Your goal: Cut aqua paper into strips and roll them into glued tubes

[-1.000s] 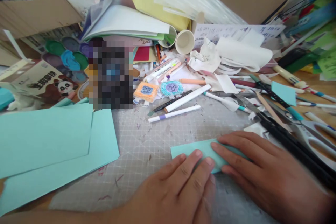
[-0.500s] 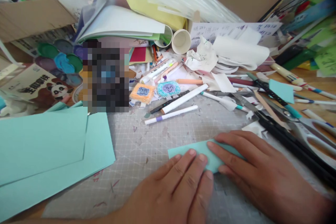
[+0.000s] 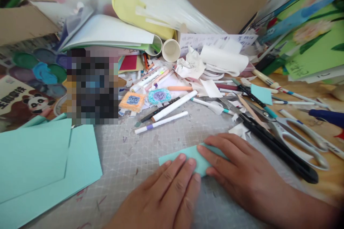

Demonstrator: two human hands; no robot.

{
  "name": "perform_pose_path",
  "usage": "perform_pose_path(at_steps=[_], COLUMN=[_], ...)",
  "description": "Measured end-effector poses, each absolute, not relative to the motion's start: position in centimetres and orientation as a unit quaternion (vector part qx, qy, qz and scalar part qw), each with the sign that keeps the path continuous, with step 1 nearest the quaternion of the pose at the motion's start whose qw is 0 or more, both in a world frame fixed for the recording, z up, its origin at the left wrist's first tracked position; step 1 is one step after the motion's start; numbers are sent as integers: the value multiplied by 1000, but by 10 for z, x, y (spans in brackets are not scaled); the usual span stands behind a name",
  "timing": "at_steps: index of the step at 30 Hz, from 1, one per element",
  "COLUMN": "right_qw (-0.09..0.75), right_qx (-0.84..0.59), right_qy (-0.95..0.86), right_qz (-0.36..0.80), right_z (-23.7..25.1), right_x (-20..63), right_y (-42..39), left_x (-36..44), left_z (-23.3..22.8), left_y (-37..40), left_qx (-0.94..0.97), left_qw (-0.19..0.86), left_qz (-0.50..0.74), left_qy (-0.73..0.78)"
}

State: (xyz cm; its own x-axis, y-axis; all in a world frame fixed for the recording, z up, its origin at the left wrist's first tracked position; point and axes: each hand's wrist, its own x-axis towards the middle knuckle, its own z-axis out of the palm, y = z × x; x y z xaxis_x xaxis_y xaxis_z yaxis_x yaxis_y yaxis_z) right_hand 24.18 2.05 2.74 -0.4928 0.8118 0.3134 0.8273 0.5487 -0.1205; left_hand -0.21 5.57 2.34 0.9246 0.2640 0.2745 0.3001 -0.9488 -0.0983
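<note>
A small folded strip of light teal paper (image 3: 197,157) lies on the grey cutting mat (image 3: 120,157). My left hand (image 3: 166,193) rests flat on its near side, with the fingers stretched forward and nothing gripped. From the right, my right hand (image 3: 233,168) lies over the other end of the strip, fingers extended and pressing down. Its thumb touches the near edge of the paper. Both hands cover much of the strip, so its folds are partly hidden. Larger teal sheets (image 3: 34,164) overlap at the left.
Grey-handled scissors (image 3: 290,139) and a black box cutter (image 3: 276,146) lie right of my hands. Behind are markers (image 3: 161,123), crumpled white paper (image 3: 190,64) and a paper cup (image 3: 171,50). A blue-handled tool (image 3: 326,116) sits at the right edge.
The view has swung to the right, so everything appears shifted left and the blue-handled tool has come into view. Both hands stay on the folded paper in nearly the same pose.
</note>
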Motion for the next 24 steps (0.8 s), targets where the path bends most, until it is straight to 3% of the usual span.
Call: perform_pose_path(at_steps=[16,24], right_qw=[185,149], right_qx=[-443,-474], right_qy=[-877,-868], right_qz=[-28,-25], right_z=[35,38], right_x=[238,235], right_y=[12,-5], left_x=[-1,-2], left_z=[24,23], left_y=[59,57], left_qx=[-984,-984], left_qw=[70,101], left_qz=[-104,-93], left_qy=[-129,-113])
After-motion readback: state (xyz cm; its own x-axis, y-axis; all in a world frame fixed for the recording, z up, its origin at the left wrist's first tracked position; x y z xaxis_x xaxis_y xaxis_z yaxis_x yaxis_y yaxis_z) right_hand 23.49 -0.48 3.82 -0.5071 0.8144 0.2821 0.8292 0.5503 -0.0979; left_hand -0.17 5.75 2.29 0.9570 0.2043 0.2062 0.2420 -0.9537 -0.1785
